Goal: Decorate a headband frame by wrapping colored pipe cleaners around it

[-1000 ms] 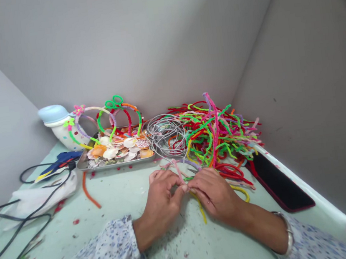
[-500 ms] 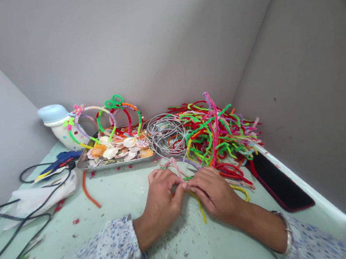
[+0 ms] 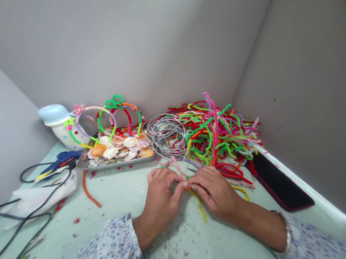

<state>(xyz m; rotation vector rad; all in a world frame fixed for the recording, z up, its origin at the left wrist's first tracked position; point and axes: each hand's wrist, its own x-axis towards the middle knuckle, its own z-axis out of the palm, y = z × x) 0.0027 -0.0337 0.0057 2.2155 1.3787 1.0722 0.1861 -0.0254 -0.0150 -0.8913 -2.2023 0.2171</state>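
Observation:
Near the middle of the table my left hand [image 3: 162, 191] pinches a pale pink pipe cleaner [image 3: 176, 166] between thumb and forefinger, its free end sticking up and away. My right hand [image 3: 213, 189] is closed in a pinch against it, fingertips almost touching the left ones. A small bit of orange [image 3: 187, 187] peeks out between the two thumbs. What exactly lies between the fingertips is mostly hidden. Below the right fingers a yellow pipe cleaner [image 3: 201, 208] hangs down or lies on the table; I cannot tell which. Grey blade tips [image 3: 192, 170] show behind the right hand.
A heap of colourful pipe cleaners [image 3: 220, 132] and a coil of grey wire [image 3: 165, 136] lie at the back. Left of them, a metal tray [image 3: 117, 165] holds shells, with decorated headbands [image 3: 129, 122] behind. A black cable [image 3: 22, 217] and black pouch [image 3: 282, 181] flank them.
Both hands stay in nearly the same place. A bit of orange now shows between the thumbs, and the pink pipe cleaner's upright end has shifted slightly.

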